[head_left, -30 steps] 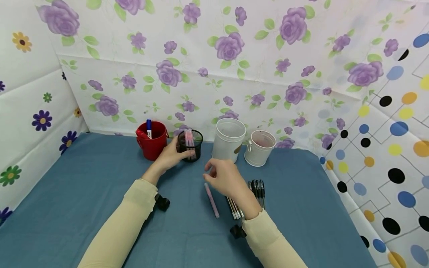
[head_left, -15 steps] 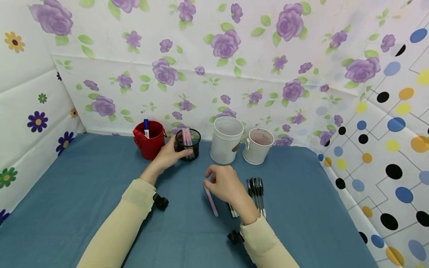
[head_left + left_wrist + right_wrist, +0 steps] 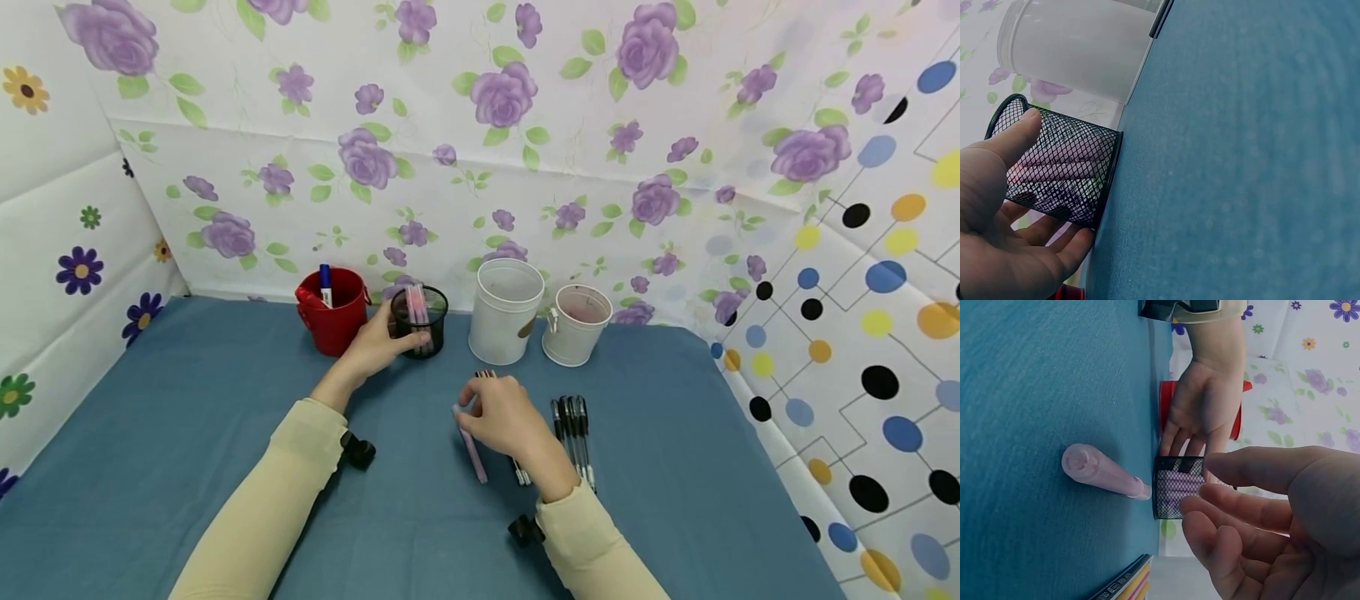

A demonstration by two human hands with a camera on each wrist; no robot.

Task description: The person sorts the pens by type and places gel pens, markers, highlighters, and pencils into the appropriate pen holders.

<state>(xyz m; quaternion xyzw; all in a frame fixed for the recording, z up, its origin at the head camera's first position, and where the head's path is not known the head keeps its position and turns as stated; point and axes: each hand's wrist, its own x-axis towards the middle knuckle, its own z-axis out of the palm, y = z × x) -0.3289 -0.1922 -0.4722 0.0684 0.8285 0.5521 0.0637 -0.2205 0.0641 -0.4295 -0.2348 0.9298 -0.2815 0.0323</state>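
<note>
My left hand point(image 3: 372, 343) grips a black mesh pen cup point(image 3: 438, 332) that holds several pink markers point(image 3: 417, 304). In the left wrist view the thumb lies along one side of the cup and the fingers curl around the other. A single pink-purple marker point(image 3: 474, 460) lies on the cloth. Over its far end hovers my right hand point(image 3: 506, 417), thumb and fingers bent but apart, with nothing between them. The right wrist view shows the marker point(image 3: 1107, 475) lying clear of those fingers. Pencils point(image 3: 520, 473) lie partly hidden beneath the right hand.
A red bucket point(image 3: 341, 327) with a blue-capped marker point(image 3: 326, 285) stands left of the mesh cup. To the right stand a tall white bucket point(image 3: 498, 337) and a smaller one point(image 3: 572, 342). Several black pens point(image 3: 573, 429) lie right of the right hand. Floral sheets wall the blue cloth point(image 3: 420, 533).
My right hand has come down and nearer to me, over the far end of the lone marker, uncovering the pencils' far ends. The left hand keeps its hold on the mesh cup.
</note>
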